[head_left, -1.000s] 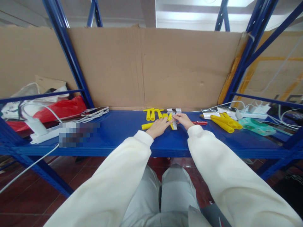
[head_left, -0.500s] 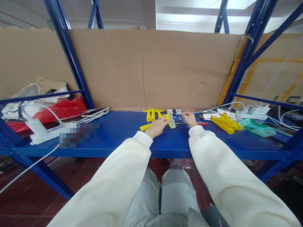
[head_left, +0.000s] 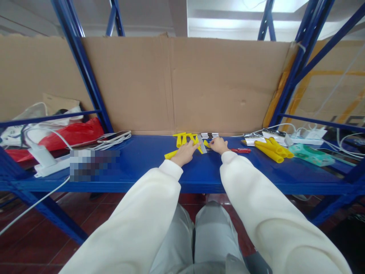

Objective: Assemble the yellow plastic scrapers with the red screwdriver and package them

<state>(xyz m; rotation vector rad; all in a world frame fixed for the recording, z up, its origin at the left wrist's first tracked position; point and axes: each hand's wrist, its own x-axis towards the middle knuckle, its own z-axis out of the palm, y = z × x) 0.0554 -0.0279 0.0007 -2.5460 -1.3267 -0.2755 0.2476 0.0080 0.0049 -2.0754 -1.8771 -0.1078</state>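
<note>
Operator A: Where is the yellow-handled tool [head_left: 170,155]?

Operator B: At the middle of the blue shelf [head_left: 148,156]. Our left hand [head_left: 184,153] grips its handle; the flat grey blade [head_left: 202,145] slants between our hands.

Operator A: And our right hand [head_left: 219,145]?

Operator B: Fingers bent together near the blade; we cannot tell whether they grip anything. The red-handled tool [head_left: 242,150] lies just beside it.

Relative to half a second earlier, the left hand [head_left: 185,153], the yellow tube [head_left: 170,155] under it and the grey strip [head_left: 202,144] lie farther left; the right hand [head_left: 219,145] is nearer the strip, a small yellow piece [head_left: 206,144] at its fingertips.
</note>
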